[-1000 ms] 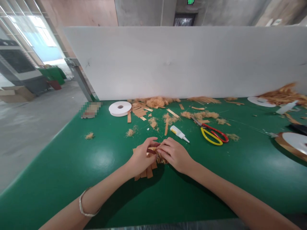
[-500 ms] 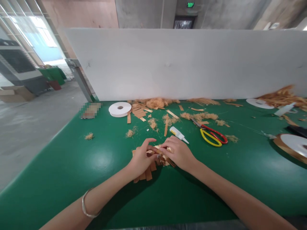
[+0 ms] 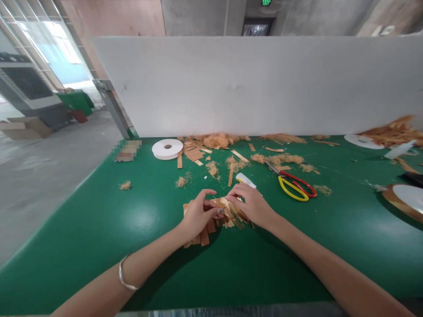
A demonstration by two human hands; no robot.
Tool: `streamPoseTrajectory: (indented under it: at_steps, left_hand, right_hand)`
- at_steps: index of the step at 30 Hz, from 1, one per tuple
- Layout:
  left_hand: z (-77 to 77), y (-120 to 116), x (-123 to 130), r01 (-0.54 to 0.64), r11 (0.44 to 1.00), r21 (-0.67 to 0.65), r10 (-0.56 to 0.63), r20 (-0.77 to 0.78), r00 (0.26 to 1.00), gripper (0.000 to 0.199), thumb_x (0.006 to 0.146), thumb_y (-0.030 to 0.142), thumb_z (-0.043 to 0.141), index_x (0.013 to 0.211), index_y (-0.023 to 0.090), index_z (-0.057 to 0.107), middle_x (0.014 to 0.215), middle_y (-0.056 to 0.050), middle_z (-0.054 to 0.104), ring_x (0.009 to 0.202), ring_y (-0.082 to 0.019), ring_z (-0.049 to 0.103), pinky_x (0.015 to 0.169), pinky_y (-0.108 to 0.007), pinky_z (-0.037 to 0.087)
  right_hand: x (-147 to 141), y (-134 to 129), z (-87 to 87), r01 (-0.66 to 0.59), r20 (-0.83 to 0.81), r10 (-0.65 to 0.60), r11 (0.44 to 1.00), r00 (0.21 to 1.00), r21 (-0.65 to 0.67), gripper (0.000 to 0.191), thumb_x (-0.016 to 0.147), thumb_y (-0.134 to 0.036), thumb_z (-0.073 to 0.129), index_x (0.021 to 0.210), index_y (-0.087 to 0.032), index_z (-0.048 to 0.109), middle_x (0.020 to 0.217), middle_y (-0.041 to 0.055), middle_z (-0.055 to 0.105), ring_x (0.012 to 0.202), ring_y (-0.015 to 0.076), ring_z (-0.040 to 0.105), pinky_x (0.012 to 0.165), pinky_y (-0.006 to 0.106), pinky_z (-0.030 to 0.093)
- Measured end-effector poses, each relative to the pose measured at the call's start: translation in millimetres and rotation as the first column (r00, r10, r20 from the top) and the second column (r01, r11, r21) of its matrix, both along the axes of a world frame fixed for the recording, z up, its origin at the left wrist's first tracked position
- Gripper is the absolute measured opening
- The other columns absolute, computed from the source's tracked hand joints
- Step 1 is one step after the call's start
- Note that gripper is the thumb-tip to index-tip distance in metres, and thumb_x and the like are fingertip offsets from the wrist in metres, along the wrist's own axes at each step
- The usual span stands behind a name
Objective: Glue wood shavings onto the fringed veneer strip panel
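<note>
A bundle of brown strips with a frayed, fringed end lies on the green table. My left hand pinches the bundle near its middle, with thumb and fingers closed on it; flat brown strips stick out below that hand. At the fringed end is my right hand, its fingers bent and pressed together over the pale fibres. Just behind my right hand lies a white glue bottle, its nozzle mostly covered. Scissors with red and yellow handles rest to the right.
A white tape roll sits at the back left. Fibre tufts and cut strips are scattered before a white board. At the right are a brown-edged roll, another bottle and a fibre pile.
My right hand has shifted slightly right and up, and more of the spread fringe shows between the hands. My left hand keeps its hold. The view has moved a little.
</note>
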State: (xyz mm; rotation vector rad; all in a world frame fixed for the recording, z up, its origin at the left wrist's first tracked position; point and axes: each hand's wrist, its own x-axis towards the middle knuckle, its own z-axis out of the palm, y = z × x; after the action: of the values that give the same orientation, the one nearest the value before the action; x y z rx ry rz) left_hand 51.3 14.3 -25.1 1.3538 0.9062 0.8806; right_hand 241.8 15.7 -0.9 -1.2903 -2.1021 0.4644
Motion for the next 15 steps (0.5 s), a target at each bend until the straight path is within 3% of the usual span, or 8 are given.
streamPoseTrajectory:
  at_steps: [6,15]
  left_hand:
    - [1.4,1,0,-0.010,1.000,-0.009,0.010,0.021,1.000,0.042,0.070,0.018,0.069,0.103,0.020,0.044,0.069,0.005,0.062,0.065,-0.014,0.067,0.067,-0.028,0.054]
    - [9.8,-2,-1,-0.052,0.998,0.018,0.053,-0.067,0.996,0.037,0.070,0.017,0.067,0.100,0.020,0.046,0.068,0.006,0.059,0.062,-0.013,0.065,0.065,-0.028,0.054]
  right_hand:
    - [-4,-1,0.9,-0.067,-0.123,0.051,0.990,0.991,-0.127,0.022,0.090,-0.033,0.047,0.074,-0.020,0.057,0.077,0.0025,0.059,0.076,0.0153,0.054,0.066,0.028,0.041]
    - [6,2,4.4,-0.037,-0.074,0.031,0.996,0.997,-0.076,0.020,0.092,-0.031,0.043,0.080,-0.020,0.054,0.080,0.0029,0.059,0.077,0.0156,0.053,0.070,0.029,0.040]
